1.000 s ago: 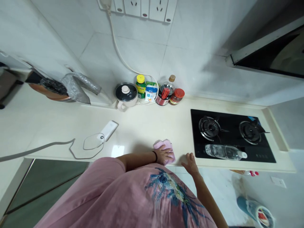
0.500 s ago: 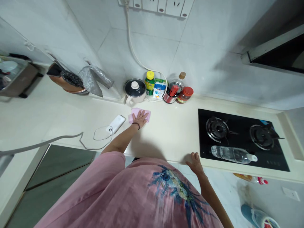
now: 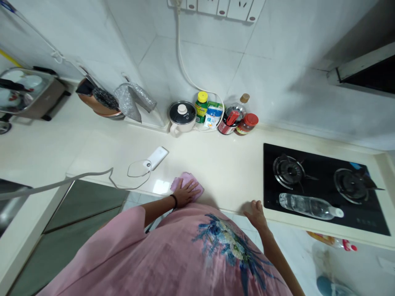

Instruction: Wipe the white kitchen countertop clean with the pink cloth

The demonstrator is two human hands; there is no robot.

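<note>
Since the earlier frame, the left hand (image 3: 184, 194) and the cloth (image 3: 187, 177) under it have come back from near the pot (image 3: 182, 117) to the near edge of the surface (image 3: 228, 172), close to the body. That hand lies open on the cloth, fingers spread, pressing rather than clutching. The right hand (image 3: 256, 213) has stayed at the edge, open and holding nothing, just beside the stove (image 3: 321, 176).

Wiping appears under way, not finished, since the cloth is spread out beneath the palm. How much is done is hard to judge (the pale top shows no plain line between wiped and unwiped). Left of the left hand, a white device (image 3: 158, 157) and its cable (image 3: 92, 173) cover part of the surface; beyond both hands, the pot and a red-lidded jar (image 3: 247, 124) stand by the wall. Right of the right hand, a bottle (image 3: 308, 205) lies on the stove. Whatever they cover would seem unwiped for now.
</note>
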